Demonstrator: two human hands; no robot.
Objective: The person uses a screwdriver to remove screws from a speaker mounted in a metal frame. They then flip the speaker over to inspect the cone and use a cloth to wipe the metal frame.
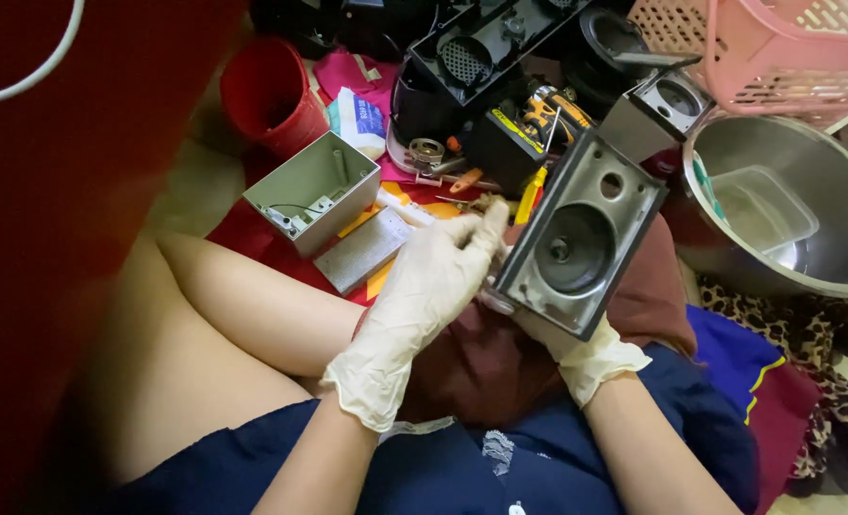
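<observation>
Seen from the head camera, we hold a grey speaker panel tilted above our lap, its round cone recess and small holes facing up. Our left hand, in a cream latex glove, is closed along the panel's left edge, fingers curled and pressed against it. Our right hand, gloved the same way, sits beneath the panel's lower end and is mostly hidden by it; it supports the panel from below, but we cannot tell how tightly its fingers are closed.

To the left, an open grey box lies on its side with thin wires inside, and a flat grey plate rests just beside it. A red cup stands behind the box. To the right, a large steel bowl holds a clear plastic tub. A pink plastic basket sits above the bowl; we cannot see what it contains. A second grey speaker housing sits just beyond the panel's upper end.

We sit on the floor with a maroon cloth over our lap. Black plastic casings, a yellow-handled tool and small parts lie crowded ahead. A leopard-print cloth lies under the bowl.
</observation>
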